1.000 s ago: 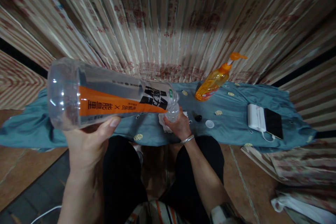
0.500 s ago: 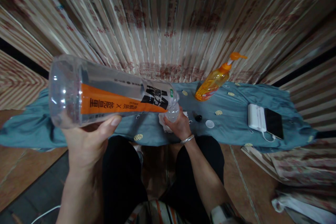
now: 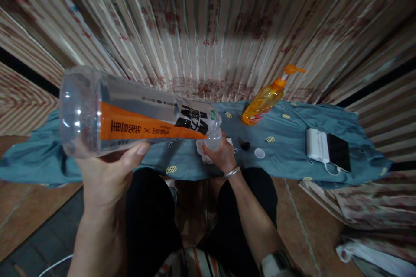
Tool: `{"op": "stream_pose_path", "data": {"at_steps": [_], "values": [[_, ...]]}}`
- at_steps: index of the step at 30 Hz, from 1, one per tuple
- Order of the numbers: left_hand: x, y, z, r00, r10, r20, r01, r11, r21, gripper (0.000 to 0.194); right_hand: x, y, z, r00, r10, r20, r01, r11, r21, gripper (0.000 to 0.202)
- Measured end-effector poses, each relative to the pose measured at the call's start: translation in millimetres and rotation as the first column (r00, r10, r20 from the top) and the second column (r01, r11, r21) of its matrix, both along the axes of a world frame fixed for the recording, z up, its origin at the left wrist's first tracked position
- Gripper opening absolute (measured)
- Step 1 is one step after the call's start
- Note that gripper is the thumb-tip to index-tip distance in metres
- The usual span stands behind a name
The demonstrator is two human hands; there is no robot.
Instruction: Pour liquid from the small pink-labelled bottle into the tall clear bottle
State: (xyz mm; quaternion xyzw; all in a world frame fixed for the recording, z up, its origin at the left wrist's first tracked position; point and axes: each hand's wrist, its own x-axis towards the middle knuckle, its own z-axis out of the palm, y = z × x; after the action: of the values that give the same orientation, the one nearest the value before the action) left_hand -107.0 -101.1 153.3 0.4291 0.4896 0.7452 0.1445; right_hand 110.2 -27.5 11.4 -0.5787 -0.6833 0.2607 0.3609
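My left hand (image 3: 113, 169) is wrapped around the base end of a big clear plastic drink bottle (image 3: 139, 114) with an orange and black label. The bottle lies tilted in the air, its base towards me and its neck end low on the right. There, my right hand (image 3: 222, 153) is closed around a small clear plastic piece (image 3: 212, 140); whether this is the bottle's own neck or a separate small container, I cannot tell. Under that hand lies a white tissue (image 3: 203, 156). Close by on the cloth are a black cap (image 3: 246, 146) and a round whitish lid (image 3: 259, 153).
A teal patterned cloth (image 3: 286, 138) covers the narrow table. An orange pump bottle (image 3: 263, 101) stands at the back. To the right, a white power bank (image 3: 316, 145) is cabled to a dark phone (image 3: 338, 152). A striped curtain (image 3: 208, 30) hangs behind.
Almost nothing differs. The big bottle's base has shifted very slightly up and left in my left hand; my right hand stays in place.
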Motion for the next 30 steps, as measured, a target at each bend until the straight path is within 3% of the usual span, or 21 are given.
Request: {"op": "stream_pose_path", "data": {"at_steps": [11,18,30], "values": [[0.2,-2.0,4.4,0.996,-0.074,0.048,0.072,0.996,0.043,0.062,0.1,0.3,-1.9,1.0,0.009,0.007,-0.009,1.0,0.012,0.073],[3.4,-1.9,5.8,0.992,-0.12,0.026,0.118,0.991,0.069,0.043,-0.3,0.7,-2.6,1.0,0.007,0.014,-0.007,1.0,0.015,0.073],[4.0,-2.8,10.4,0.992,-0.125,0.01,0.124,0.991,0.051,0.046,-0.1,0.5,-2.6,1.0,0.013,0.009,-0.013,1.0,0.025,0.073]]}}
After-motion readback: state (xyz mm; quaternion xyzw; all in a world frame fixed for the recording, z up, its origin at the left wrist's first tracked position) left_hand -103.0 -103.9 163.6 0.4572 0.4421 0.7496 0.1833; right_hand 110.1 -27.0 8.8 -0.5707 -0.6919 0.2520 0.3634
